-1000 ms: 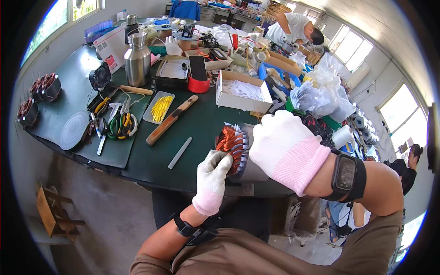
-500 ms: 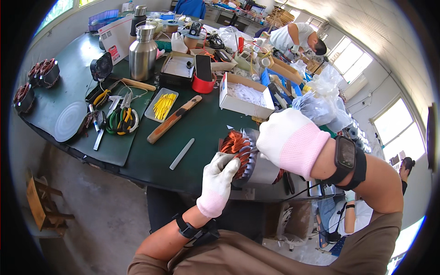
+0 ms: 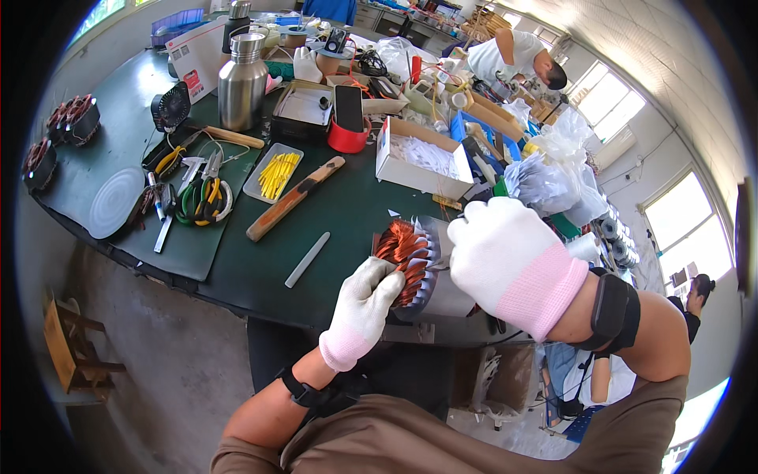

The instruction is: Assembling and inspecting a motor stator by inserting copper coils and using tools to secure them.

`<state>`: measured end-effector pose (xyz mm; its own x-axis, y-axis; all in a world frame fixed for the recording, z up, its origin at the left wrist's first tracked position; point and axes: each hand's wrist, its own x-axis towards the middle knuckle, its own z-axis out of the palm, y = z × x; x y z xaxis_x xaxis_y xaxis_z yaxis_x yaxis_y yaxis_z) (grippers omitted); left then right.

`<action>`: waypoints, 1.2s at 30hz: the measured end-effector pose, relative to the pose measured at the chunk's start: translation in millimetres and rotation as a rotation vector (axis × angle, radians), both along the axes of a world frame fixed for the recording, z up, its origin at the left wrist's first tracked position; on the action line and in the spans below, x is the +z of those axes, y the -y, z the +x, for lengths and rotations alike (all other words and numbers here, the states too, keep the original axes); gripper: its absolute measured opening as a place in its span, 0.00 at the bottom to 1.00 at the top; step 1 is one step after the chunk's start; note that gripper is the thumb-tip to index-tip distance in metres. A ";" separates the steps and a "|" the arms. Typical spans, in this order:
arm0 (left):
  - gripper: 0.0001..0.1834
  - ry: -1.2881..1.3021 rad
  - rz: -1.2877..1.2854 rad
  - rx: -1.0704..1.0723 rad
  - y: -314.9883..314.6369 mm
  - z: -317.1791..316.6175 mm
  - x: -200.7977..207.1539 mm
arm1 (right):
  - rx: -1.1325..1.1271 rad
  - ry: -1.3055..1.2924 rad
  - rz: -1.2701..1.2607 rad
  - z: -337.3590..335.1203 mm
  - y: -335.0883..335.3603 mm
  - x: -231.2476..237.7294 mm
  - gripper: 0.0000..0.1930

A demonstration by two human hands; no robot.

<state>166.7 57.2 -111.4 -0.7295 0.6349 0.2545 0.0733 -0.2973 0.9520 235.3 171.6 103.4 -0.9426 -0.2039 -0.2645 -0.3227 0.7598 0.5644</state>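
A motor stator (image 3: 426, 272) lies on the table's near edge, its orange copper winding (image 3: 403, 246) bulging at the left end and pale insulation slips ringing the slots. My left hand (image 3: 365, 304), in a white glove with a pink cuff, pinches the near side of the winding between thumb and fingers. Close against the stator's right side, my right hand (image 3: 505, 257) is curled into a fist, gloved the same way. Whatever that fist grips is hidden behind the fingers. A flat pale stick (image 3: 307, 260) rests left of the stator, beyond my left hand.
Beyond lie a worn wooden bat (image 3: 296, 197), a tray of yellow tubes (image 3: 275, 175), a box of white slips (image 3: 426, 162), pliers (image 3: 204, 197) and a steel bottle (image 3: 242, 83). Wound stators (image 3: 73, 122) stand far left. A co-worker (image 3: 505, 59) bends over at the back.
My right fist has shifted slightly down and right beside the stator. My left hand keeps its pinch on the winding, and the whole view has tilted a little.
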 end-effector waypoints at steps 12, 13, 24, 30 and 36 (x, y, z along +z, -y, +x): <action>0.11 0.156 0.067 -0.065 1.4 0.7 -0.6 | -0.053 0.060 0.112 -5.1 19.2 -4.8 0.07; 0.11 0.155 0.068 -0.064 1.2 1.0 -1.2 | -0.051 0.062 0.113 -6.8 15.9 -7.6 0.07; 0.13 0.182 0.037 -0.092 4.2 -0.6 0.8 | -0.007 0.032 0.044 -4.4 -10.7 -1.5 0.07; 0.12 0.140 0.064 -0.062 -0.7 -0.5 -4.8 | 0.073 -0.011 0.054 -3.6 1.5 -10.3 0.06; 0.11 0.162 0.057 -0.083 0.2 -1.3 -5.3 | 0.051 0.045 0.048 -7.7 3.9 -0.1 0.06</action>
